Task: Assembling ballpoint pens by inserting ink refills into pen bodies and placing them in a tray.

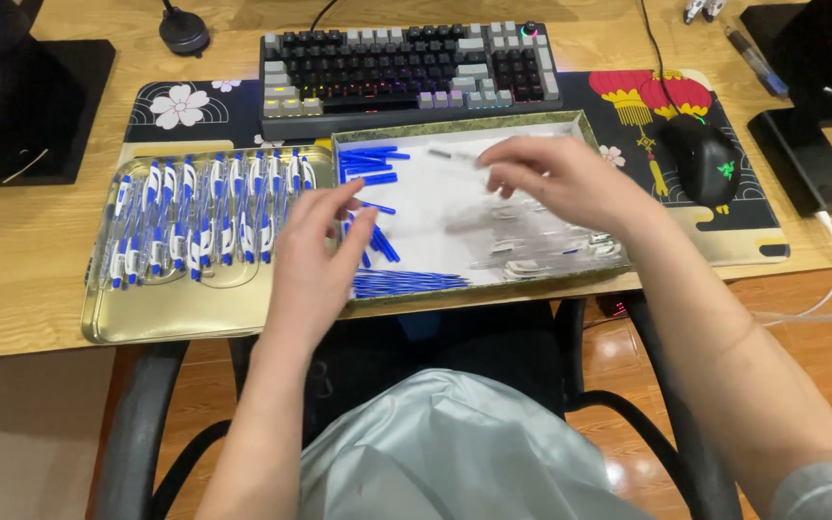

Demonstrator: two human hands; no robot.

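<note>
1. Wooden table (21,260) fills the view, with a keyboard (406,63) along its far edge, a black mouse (707,159) toward the right, and a patterned desk mat (195,106) under it all.
2. Near the front edge sits a shallow white-lined box (435,207). Loose blue pen parts (370,169) lie in its left half, clear pen barrels (551,255) in its right half.
3. Left of the box, a gold tray (180,313) carries a row of assembled blue-and-white pens (204,217), their long axes running front to back on the table.
4. Left hand (315,255) hovers over the box's left edge, fingers loosely spread and pointing away from the front edge. Its grip is open and it holds nothing that shows.
5. The blue pen parts lie just beyond and beside those fingertips, most with long axes running left to right; this hand is clearly the nearer one to them.
6. Right hand (556,178) hangs over the box's far right part, fingers curled, blurred by motion. I cannot tell whether its grip pinches anything.
7. The clear barrels lie just toward the front edge from that hand, long axes roughly left to right.
</note>
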